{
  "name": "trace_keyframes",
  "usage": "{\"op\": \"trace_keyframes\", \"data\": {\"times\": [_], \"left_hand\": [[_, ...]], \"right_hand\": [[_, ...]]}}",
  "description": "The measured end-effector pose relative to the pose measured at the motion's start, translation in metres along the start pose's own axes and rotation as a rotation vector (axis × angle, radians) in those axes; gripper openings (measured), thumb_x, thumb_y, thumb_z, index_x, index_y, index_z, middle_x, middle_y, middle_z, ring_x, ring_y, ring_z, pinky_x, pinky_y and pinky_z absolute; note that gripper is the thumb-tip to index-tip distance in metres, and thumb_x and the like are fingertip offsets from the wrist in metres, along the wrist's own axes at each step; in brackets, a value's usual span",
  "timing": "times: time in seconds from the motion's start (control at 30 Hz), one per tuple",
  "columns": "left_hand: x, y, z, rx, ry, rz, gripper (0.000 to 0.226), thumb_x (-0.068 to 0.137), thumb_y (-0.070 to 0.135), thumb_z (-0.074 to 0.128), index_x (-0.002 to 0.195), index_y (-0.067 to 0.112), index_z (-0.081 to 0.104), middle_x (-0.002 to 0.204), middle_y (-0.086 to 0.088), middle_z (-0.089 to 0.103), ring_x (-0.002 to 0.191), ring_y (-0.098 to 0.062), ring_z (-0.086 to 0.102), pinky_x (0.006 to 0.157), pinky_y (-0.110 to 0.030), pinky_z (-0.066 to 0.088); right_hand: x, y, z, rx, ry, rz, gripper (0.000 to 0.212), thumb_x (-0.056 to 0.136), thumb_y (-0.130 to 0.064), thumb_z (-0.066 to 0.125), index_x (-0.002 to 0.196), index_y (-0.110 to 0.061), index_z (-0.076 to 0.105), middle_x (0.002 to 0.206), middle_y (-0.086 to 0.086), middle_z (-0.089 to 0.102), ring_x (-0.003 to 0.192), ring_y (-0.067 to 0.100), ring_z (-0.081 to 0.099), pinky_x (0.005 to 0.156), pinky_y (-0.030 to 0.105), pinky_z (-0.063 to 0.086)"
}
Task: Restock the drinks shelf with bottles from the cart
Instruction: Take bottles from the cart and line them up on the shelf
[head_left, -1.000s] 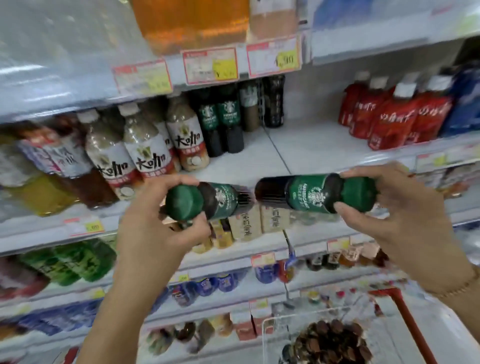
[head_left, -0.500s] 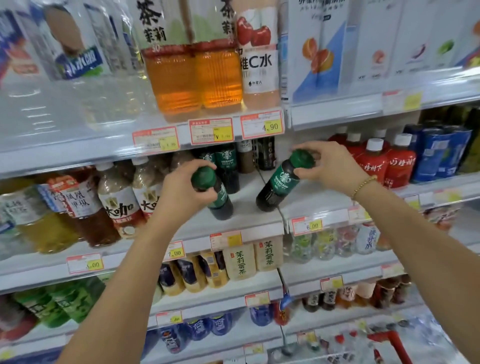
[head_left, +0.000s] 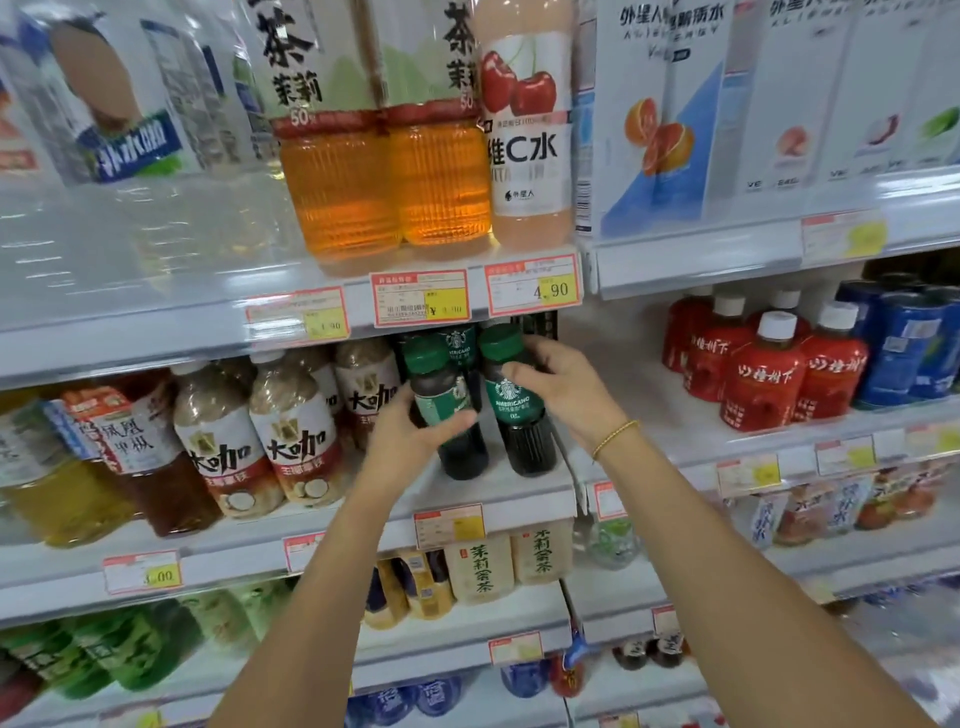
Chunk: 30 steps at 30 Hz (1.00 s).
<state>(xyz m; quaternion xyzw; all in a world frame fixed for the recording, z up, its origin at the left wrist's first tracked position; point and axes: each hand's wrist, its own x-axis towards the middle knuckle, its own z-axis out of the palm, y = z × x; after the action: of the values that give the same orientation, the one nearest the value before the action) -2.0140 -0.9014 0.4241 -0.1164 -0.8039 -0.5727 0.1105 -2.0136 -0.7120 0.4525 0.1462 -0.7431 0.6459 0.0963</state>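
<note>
Standing two green-capped coffee bottles side by side on the shelf (head_left: 524, 486), we grasp the left bottle (head_left: 452, 415) with our left hand (head_left: 415, 431) and the right bottle (head_left: 514, 410) with our right hand (head_left: 566, 387).

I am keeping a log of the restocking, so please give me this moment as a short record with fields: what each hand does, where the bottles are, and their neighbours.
left hand: left hand wrapped around the left coffee bottle
right hand: right hand gripping the right coffee bottle
bottle position: both upright, side by side on the middle shelf
bottle look: green caps, dark contents
behind: more of the same bottles
left neighbours: milk coffee bottles
right neighbours: gap, then red bottles
</note>
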Motion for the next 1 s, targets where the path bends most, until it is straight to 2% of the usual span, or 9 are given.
{"op": "trace_keyframes", "data": {"times": [0.1,0.17,0.27,0.37,0.47,0.6,0.73,0.9,1.0], "left_hand": [[-0.006,-0.018,0.005,0.086,-0.014,-0.005,0.07,0.059,0.053,0.079,0.118,0.022,0.06,0.115,0.005,0.066,0.104,-0.01,0.062,0.092,-0.034,0.05],[-0.003,-0.023,0.006,0.11,-0.018,-0.006,0.064,0.064,0.048,0.078,0.12,0.021,0.06,0.115,0.004,0.067,0.104,-0.01,0.062,0.092,-0.031,0.051],[0.002,-0.022,0.005,0.125,-0.038,-0.001,0.047,0.076,0.025,0.076,0.12,0.015,0.061,0.112,0.004,0.068,0.101,-0.007,0.062,0.082,-0.01,0.049],[0.009,-0.026,0.0,0.172,-0.028,0.013,0.046,0.077,0.023,0.074,0.119,0.014,0.058,0.107,0.007,0.067,0.096,-0.002,0.062,0.075,-0.002,0.045],[0.01,-0.028,0.0,0.202,-0.014,-0.01,0.049,0.075,0.026,0.076,0.119,0.013,0.056,0.105,0.006,0.067,0.096,-0.005,0.063,0.079,-0.012,0.048],[0.006,-0.028,0.01,0.337,0.074,-0.001,0.058,0.068,0.036,0.08,0.115,0.013,0.057,0.1,0.007,0.063,0.09,-0.008,0.058,0.076,-0.022,0.044],[0.007,-0.03,0.008,0.351,0.096,0.003,0.055,0.068,0.03,0.082,0.114,0.011,0.058,0.101,0.002,0.067,0.087,-0.009,0.06,0.074,-0.021,0.045],[0.011,-0.034,0.001,0.312,0.079,-0.046,0.053,0.072,0.022,0.079,0.118,0.01,0.055,0.114,-0.005,0.067,0.103,-0.018,0.063,0.089,-0.03,0.05],[0.009,-0.032,0.008,0.426,0.108,-0.094,0.055,0.073,0.027,0.078,0.118,0.007,0.055,0.113,-0.006,0.066,0.103,-0.02,0.06,0.079,-0.024,0.043]], "right_hand": [[-0.005,0.017,-0.002,-0.019,-0.013,-0.032,0.05,0.078,-0.008,0.072,0.119,-0.032,0.055,0.113,-0.01,0.064,0.105,0.004,0.061,0.095,0.022,0.048],[-0.01,0.028,-0.004,-0.088,0.006,-0.022,0.058,0.072,-0.015,0.078,0.117,-0.041,0.053,0.116,-0.01,0.061,0.108,0.004,0.059,0.096,0.022,0.047],[-0.015,0.043,-0.006,-0.156,0.018,0.053,0.049,0.069,-0.018,0.081,0.111,-0.029,0.059,0.106,-0.011,0.065,0.092,-0.009,0.061,0.086,0.016,0.048],[-0.014,0.047,-0.009,-0.24,0.044,0.175,0.034,0.071,-0.028,0.08,0.101,-0.022,0.066,0.098,-0.005,0.071,0.088,0.003,0.066,0.086,0.024,0.052],[-0.006,0.044,-0.014,-0.385,0.087,0.174,0.041,0.075,-0.03,0.076,0.108,-0.015,0.057,0.099,0.001,0.068,0.094,0.016,0.064,0.083,0.032,0.052],[-0.006,0.053,-0.015,-0.306,0.012,0.16,0.04,0.073,-0.02,0.076,0.096,-0.027,0.044,0.099,0.004,0.068,0.096,0.02,0.065,0.089,0.045,0.053],[-0.015,0.057,-0.019,-0.289,-0.013,0.125,0.045,0.07,-0.011,0.078,0.102,-0.025,0.049,0.103,0.003,0.068,0.097,0.016,0.066,0.091,0.033,0.052],[-0.01,0.055,-0.011,-0.177,-0.034,0.079,0.05,0.072,0.002,0.074,0.111,-0.022,0.052,0.107,0.002,0.066,0.103,0.018,0.063,0.095,0.029,0.048],[0.008,0.058,-0.002,-0.138,-0.106,0.132,0.05,0.077,-0.002,0.071,0.118,-0.018,0.049,0.116,0.002,0.062,0.115,0.019,0.058,0.102,0.031,0.044]]}}
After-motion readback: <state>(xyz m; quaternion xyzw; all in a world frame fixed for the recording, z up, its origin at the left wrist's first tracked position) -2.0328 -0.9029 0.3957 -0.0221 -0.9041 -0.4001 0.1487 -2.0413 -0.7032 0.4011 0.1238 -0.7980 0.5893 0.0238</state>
